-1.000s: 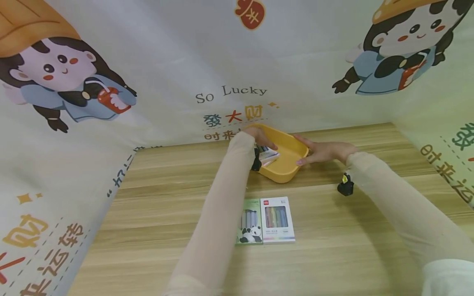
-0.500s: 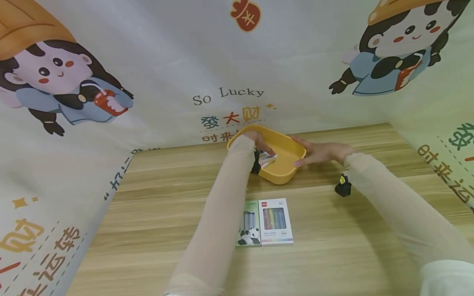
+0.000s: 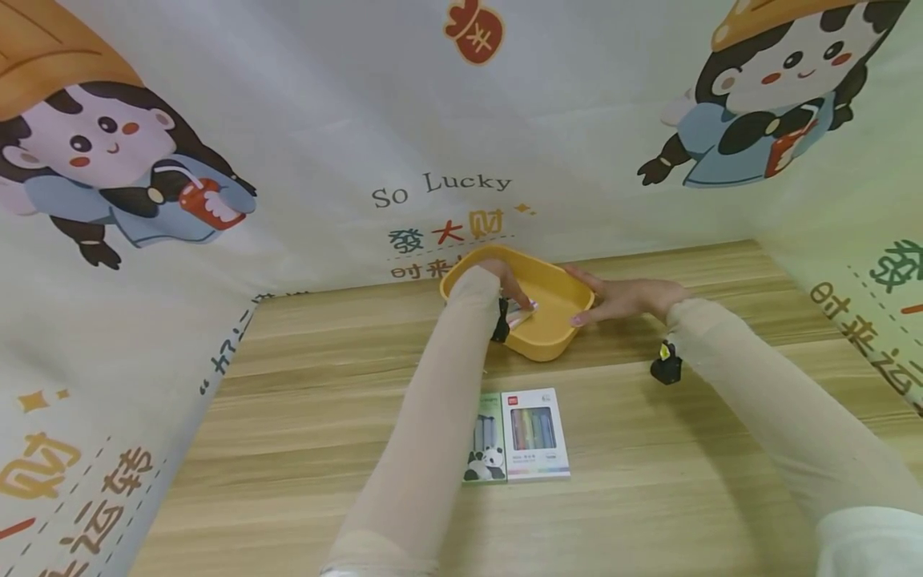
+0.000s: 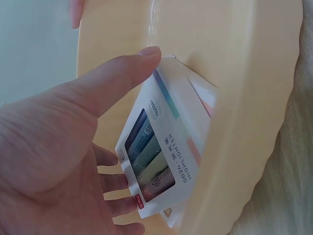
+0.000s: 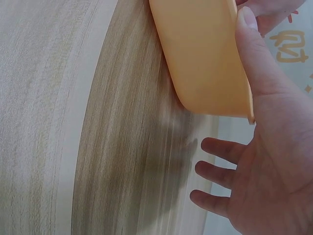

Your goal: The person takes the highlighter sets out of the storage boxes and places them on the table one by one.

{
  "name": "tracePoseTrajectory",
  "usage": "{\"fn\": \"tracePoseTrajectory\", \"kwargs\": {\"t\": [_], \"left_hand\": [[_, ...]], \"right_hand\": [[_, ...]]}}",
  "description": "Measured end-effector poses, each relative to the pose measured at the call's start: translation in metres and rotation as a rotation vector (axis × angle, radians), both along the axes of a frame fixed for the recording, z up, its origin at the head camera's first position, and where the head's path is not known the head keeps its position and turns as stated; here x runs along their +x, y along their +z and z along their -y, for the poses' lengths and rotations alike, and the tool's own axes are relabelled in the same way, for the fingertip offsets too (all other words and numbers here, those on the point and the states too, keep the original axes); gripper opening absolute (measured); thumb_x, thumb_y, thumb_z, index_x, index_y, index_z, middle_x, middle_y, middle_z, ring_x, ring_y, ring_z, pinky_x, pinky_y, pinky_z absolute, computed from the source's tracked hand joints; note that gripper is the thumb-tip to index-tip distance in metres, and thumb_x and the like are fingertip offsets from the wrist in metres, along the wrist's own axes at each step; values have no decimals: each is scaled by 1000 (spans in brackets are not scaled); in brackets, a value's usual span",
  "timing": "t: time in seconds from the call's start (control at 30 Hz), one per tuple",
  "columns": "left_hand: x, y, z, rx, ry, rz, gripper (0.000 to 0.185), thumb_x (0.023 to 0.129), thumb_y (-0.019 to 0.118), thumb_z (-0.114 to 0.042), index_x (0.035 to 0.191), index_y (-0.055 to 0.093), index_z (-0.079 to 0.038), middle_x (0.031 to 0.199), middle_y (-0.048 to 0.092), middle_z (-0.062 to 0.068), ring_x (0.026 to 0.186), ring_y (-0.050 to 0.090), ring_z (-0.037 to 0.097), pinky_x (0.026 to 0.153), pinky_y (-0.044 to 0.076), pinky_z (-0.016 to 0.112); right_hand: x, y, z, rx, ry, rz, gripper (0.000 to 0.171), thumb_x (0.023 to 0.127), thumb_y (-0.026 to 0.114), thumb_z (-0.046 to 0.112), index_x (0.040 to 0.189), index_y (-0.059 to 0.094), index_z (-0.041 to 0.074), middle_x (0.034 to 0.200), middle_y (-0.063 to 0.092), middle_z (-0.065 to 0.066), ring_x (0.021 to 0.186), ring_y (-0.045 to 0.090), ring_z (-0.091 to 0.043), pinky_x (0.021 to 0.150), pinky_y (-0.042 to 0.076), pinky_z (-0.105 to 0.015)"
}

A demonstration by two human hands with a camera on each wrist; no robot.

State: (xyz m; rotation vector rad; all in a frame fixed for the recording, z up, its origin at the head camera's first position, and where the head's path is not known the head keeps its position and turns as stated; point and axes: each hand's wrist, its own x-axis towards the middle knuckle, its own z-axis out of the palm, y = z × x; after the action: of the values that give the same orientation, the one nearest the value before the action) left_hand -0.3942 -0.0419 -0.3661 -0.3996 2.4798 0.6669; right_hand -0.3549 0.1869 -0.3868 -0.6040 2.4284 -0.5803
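Reaching into the yellow tray (image 3: 555,340) at frame centre on the bench (image 3: 288,417), the left hand (image 4: 63,161) pinches a highlighter pack (image 4: 164,161) inside; the right hand (image 3: 623,298), grip spread, braces the tray's right rim.

A wooden table (image 3: 303,417) carries a yellow tray (image 3: 555,340) and two marker boxes (image 3: 519,437) side by side.
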Motion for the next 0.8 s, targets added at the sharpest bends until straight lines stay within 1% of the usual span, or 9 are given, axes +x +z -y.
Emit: {"fn": "tracePoseTrajectory", "kwargs": {"t": [0.1,0.23,0.27,0.37,0.47,0.5,0.63,0.7,0.8], "left_hand": [[1,0,-1,-16,19,-3,80,65,92,-41,134,59,-17,150,49,-3,123,54,19,108,48,39],[4,3,-2,-51,-15,11,81,66,91,-44,135,58,-17,153,46,-2,129,52,20,111,46,39],[9,8,-3,-64,-22,15,81,68,90,-44,136,58,-16,155,44,-2,131,51,19,112,45,39],[18,16,-5,-72,-59,25,79,71,87,-45,138,57,-15,156,42,0,133,49,20,113,44,38],[29,25,-6,-79,-119,20,72,77,83,-44,138,57,-15,157,41,0,135,48,19,115,42,37],[29,25,-6,-72,-133,16,70,78,82,-43,137,58,-14,157,40,0,136,48,19,114,43,37],[39,38,-9,-74,-171,18,58,81,81,-38,131,63,-15,157,41,-1,138,46,18,117,40,36],[41,41,-11,-84,-185,29,49,82,81,-36,125,67,-16,155,44,0,138,46,19,117,40,36],[42,42,-12,-111,-232,35,40,84,79,-34,118,71,-16,150,49,1,134,50,18,115,42,36]], "right_hand": [[0,-1,1,-2,2,3,109,89,60,62,158,-16,27,166,-10,-20,152,9,-48,121,13,-67],[0,-2,1,9,3,-1,108,90,60,61,157,-17,27,166,-9,-21,151,9,-49,120,13,-67],[0,-2,1,10,3,-1,108,90,60,62,157,-17,27,166,-9,-21,151,10,-49,120,13,-68],[0,-3,0,17,4,-3,109,89,59,63,157,-17,27,166,-8,-21,151,11,-49,120,15,-68],[-1,-3,-1,15,4,0,110,88,59,65,157,-18,28,166,-9,-20,151,11,-49,119,15,-69],[-1,-4,-1,14,3,1,109,88,59,65,157,-18,29,166,-9,-20,151,11,-49,119,15,-69],[0,-3,-1,11,-2,6,109,88,59,65,157,-18,29,167,-10,-19,151,10,-49,119,15,-69],[0,-2,-1,10,-4,9,109,89,59,64,157,-18,29,166,-10,-19,151,10,-49,119,15,-69],[0,-2,-1,16,-7,8,109,89,59,63,157,-17,26,166,-11,-19,151,9,-49,119,14,-69]]}}
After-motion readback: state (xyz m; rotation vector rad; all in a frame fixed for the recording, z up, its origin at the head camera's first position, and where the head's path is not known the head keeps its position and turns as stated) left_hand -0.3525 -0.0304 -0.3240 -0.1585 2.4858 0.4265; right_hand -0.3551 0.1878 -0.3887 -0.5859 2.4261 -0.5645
